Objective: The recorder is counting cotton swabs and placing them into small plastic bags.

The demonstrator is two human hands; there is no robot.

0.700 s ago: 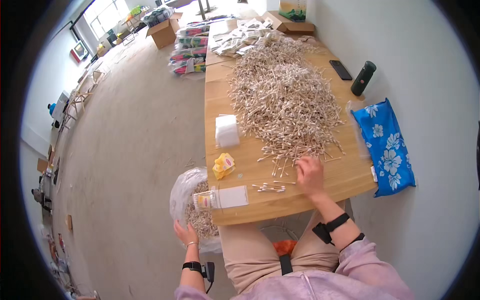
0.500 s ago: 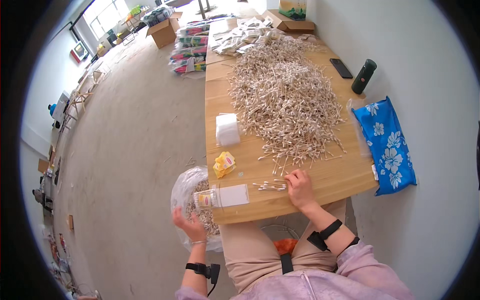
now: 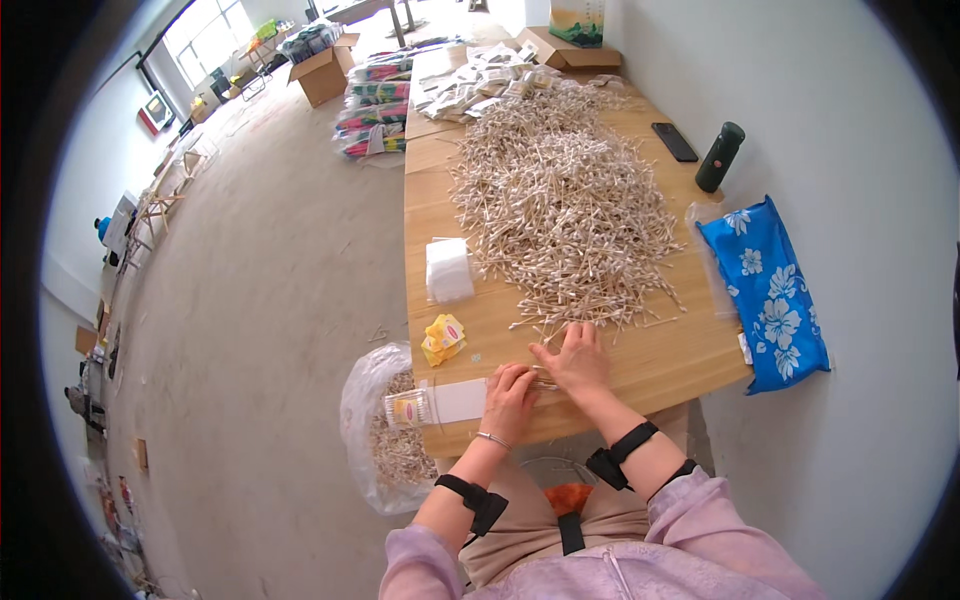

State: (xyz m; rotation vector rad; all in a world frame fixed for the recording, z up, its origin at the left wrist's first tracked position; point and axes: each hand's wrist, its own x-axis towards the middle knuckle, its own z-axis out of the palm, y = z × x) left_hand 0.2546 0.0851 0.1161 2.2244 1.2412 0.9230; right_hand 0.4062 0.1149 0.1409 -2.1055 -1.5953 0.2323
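Note:
A small bunch of cotton swabs (image 3: 543,379) lies on the wooden table between my hands. My left hand (image 3: 510,400) curls its fingers around the left ends of these swabs. Over them, my right hand (image 3: 582,362) has its thumb and fingers apart, its fingertips at the near edge of a large heap of loose cotton swabs (image 3: 570,200). Left of my left hand lies a white rectangular sheet (image 3: 460,401). Beside it, a clear packet of swabs with a yellow label (image 3: 405,408) juts past the table's left edge.
White squares (image 3: 449,270) and yellow cards (image 3: 443,338) lie along the table's left side. A plastic bag of swabs (image 3: 395,450) stands below. Rightward are a phone (image 3: 675,142), a dark bottle (image 3: 720,157) and a blue flowered pack (image 3: 770,295). White packets (image 3: 480,85) are piled far back.
My left hand has come from beside the bag onto the table, to the small bunch of swabs. My right hand has shifted slightly left and away from me, its fingers spreading.

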